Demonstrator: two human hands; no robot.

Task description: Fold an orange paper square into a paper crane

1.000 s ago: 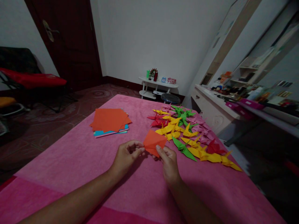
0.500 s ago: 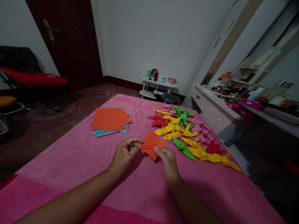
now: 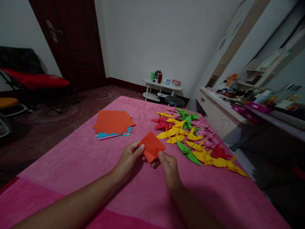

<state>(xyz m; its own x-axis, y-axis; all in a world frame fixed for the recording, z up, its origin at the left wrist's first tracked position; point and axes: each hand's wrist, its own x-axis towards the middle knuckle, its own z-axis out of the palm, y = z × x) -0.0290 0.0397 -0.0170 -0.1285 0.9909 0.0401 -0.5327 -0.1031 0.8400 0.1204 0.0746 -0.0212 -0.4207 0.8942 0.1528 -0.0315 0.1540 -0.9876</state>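
Far left, a red chair sits on the floor, w/ a dark door to its right. Next is the pink worktop, & on its left side a pile of paper: orange sheets up top, a bit messy, w/ blue & pink edges poking out at the front. Then the left hand: it pinches the left corner of a small orange paper, thumb on top, other fingers bent & partly hid. The orange paper is btwn the 2 hands, near the mid. of the worktop, turned like a diamond, w/ fold lines & a flap low down. The right hand pinches its lower right edge, thumb at the rim, some fingers peeking out under it. Farther bk is a small white stand w/ a few little things on it. Right of the orange paper lie lots of paper birds – yellow, red, green & pink – close together, some touching. Far right, a white dresser has loads of small stuff on top.
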